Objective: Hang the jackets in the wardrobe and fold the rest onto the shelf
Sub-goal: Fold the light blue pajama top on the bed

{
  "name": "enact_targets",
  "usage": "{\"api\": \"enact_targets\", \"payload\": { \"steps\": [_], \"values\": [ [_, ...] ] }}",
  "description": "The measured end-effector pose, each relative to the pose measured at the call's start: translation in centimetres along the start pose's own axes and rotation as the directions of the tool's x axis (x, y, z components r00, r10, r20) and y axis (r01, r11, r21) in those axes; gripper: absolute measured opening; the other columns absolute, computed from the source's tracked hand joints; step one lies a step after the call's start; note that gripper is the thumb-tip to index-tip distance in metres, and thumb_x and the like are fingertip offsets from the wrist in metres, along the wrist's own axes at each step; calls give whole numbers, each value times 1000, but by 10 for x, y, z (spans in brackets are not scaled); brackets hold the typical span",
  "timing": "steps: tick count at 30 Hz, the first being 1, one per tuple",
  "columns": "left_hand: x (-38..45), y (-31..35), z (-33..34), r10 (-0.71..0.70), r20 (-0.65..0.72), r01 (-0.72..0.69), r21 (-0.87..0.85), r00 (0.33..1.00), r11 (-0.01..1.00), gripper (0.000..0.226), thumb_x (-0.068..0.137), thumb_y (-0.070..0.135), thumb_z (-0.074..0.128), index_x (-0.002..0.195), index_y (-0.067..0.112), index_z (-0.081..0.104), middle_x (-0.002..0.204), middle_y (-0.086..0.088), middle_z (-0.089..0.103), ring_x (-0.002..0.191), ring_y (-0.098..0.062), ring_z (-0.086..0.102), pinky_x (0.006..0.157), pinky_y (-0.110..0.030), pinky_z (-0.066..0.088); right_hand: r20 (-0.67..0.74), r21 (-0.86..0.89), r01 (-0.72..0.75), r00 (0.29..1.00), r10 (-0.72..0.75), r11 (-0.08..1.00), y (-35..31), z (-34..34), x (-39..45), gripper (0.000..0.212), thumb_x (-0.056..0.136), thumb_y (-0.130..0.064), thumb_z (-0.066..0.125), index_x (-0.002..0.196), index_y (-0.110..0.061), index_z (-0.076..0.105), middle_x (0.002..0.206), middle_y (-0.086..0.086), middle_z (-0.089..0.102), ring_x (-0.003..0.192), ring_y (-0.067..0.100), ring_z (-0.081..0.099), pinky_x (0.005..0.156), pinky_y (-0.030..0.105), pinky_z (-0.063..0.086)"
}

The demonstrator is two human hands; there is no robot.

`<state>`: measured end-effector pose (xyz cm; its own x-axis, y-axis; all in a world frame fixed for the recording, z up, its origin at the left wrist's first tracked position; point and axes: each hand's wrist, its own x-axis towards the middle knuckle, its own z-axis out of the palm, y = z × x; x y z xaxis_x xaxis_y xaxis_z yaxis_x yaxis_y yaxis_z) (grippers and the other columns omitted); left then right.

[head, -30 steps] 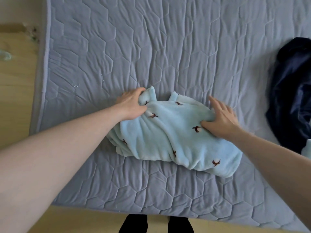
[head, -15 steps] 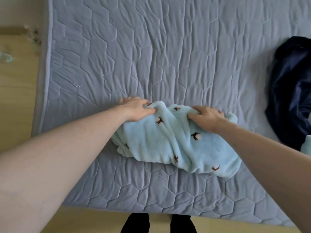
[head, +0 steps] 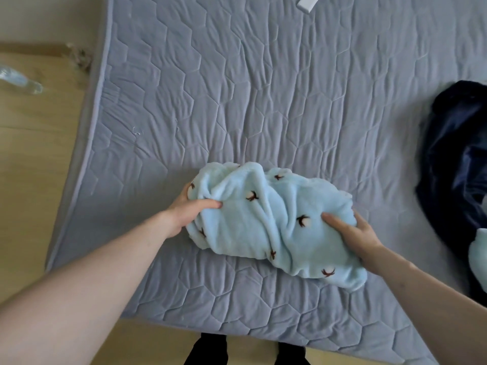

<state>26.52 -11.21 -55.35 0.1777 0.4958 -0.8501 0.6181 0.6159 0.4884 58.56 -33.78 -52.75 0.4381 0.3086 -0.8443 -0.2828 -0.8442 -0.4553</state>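
Note:
A light blue fleece garment (head: 266, 219) with small brown motifs lies bunched into a thick bundle on the grey quilted mattress (head: 237, 101). My left hand (head: 188, 210) grips its left end, thumb on top and fingers tucked under the fabric. At the bundle's right end my right hand (head: 353, 233) holds it the same way, thumb pressed on top and fingers wrapped round the far side. A dark navy garment (head: 458, 159) lies crumpled at the mattress's right edge.
Another pale blue piece (head: 478, 251) peeks in at the right border. A white strip (head: 308, 2) lies at the mattress's far edge. Wooden floor (head: 34, 154) runs along the left, with a clear plastic bottle (head: 19, 80) on it. My dark feet (head: 205, 350) stand at the mattress's near edge.
The garment's far edge has been rolled toward me into a tighter bundle. Both hands went from pressing on top to clasping its two ends. The view has tilted up slightly.

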Motion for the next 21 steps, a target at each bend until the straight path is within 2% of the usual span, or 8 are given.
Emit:
{"api": "enact_targets", "payload": {
  "steps": [2, 4, 7, 10, 12, 15, 18, 21],
  "values": [
    [-8, 2, 2, -25, 29, 25, -27, 999, 999, 80, 46, 45, 92, 120, 43, 63, 105, 8, 78, 98, -18, 75, 84, -41, 58, 28, 52, -32, 999, 31, 998, -1, -2, -2, 52, 56, -61, 93, 100, -43, 72, 88, -14, 79, 74, 11, 78, 54, 25, 59],
    [-25, 4, -1, -28, 27, 29, -43, 999, 999, 67, 48, 47, 88, 112, 41, 68, 97, 7, 80, 91, -17, 77, 78, -37, 57, 22, 72, -37, 999, 35, 997, -5, -10, -10, 46, 59, -58, 92, 97, -41, 73, 84, -12, 80, 73, 15, 78, 57, 29, 59],
    [-69, 7, -14, -60, 2, 60, -60, 998, 996, 64, 52, 48, 85, 112, 35, 70, 96, 3, 80, 88, -20, 77, 76, -37, 57, 25, 84, -45, 999, 43, 995, -17, -26, -41, 43, 58, -59, 92, 91, -40, 73, 81, -10, 79, 66, 14, 77, 54, 29, 59],
    [-139, 9, -29, -84, -2, 84, -83, 996, 993, 63, 56, 48, 83, 114, 28, 71, 97, -2, 80, 90, -25, 77, 78, -38, 56, 60, 64, -36, 998, 32, 997, -33, -45, -96, 47, 62, -60, 90, 97, -38, 70, 79, -11, 79, 64, 12, 76, 48, 26, 58],
    [-197, 14, -38, -97, -20, 94, -127, 995, 987, 62, 60, 47, 81, 116, 24, 72, 99, -6, 80, 93, -28, 77, 83, -43, 58, 94, 29, -24, 995, 21, 999, -49, -55, -140, 51, 61, -61, 91, 101, -35, 72, 82, -10, 80, 68, 12, 77, 52, 27, 59],
    [-296, 21, -52, -121, 1, 119, -185, 993, 976, 56, 69, 45, 78, 118, 18, 73, 106, -13, 78, 99, -35, 75, 98, -54, 55, 144, -41, 17, 990, -10, 999, -72, -66, -214, 58, 58, -63, 90, 104, -31, 74, 87, -7, 81, 72, 14, 78, 59, 30, 60],
    [-393, 21, -70, -118, -34, 105, -261, 992, 960, 47, 78, 41, 76, 118, 16, 74, 110, -14, 77, 103, -36, 74, 102, -57, 52, 213, -92, 54, 977, -33, 994, -92, -72, -288, 64, 54, -66, 90, 104, -29, 76, 90, -4, 81, 76, 17, 79, 66, 35, 62],
    [-479, 8, -88, -105, -83, 71, -341, 991, 937, 43, 81, 37, 76, 118, 14, 74, 112, -15, 77, 104, -37, 73, 100, -57, 52, 275, -145, 101, 960, -58, 984, -109, -68, -353, 64, 55, -65, 91, 104, -28, 75, 92, -2, 81, 78, 19, 79, 72, 40, 63]
  ]
}}
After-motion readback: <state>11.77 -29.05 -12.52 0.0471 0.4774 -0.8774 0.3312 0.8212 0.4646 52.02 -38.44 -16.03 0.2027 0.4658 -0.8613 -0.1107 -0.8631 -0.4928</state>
